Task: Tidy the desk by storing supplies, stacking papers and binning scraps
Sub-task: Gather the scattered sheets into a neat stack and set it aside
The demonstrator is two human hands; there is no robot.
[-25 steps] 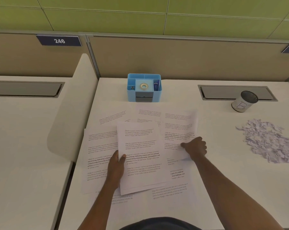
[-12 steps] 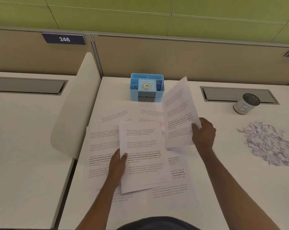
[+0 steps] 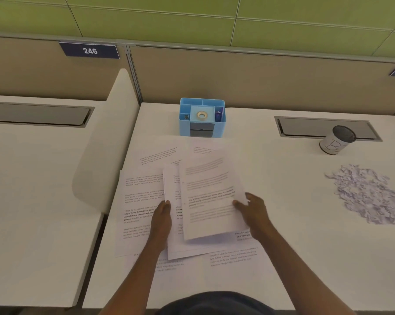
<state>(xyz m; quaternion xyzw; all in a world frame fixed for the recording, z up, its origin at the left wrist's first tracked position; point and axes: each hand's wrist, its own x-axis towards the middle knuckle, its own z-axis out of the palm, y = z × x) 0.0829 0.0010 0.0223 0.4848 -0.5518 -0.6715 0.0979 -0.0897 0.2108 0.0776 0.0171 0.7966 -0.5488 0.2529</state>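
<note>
Printed paper sheets (image 3: 144,201) lie spread over the white desk (image 3: 294,246). My right hand (image 3: 253,210) grips the right edge of one sheet (image 3: 210,192), which hovers blurred just above a small stack (image 3: 172,235). My left hand (image 3: 162,214) holds that stack by its left edge, thumb on top. A pile of paper scraps (image 3: 369,194) lies at the right. Behind the scraps stands a white cylindrical bin (image 3: 336,140) marked "B". A blue organiser (image 3: 202,118) at the back holds a tape roll (image 3: 201,115) and small supplies.
A white curved divider (image 3: 108,142) separates this desk from the neighbouring desk on the left. Grey cable hatches (image 3: 326,128) are set into both desks near the beige partition wall. More sheets lie under my forearms near the front edge.
My right hand lifted a sheet from the right of the spread, raised it upright, then swung it left and down over the stack in my left hand. The left hand stayed put.
</note>
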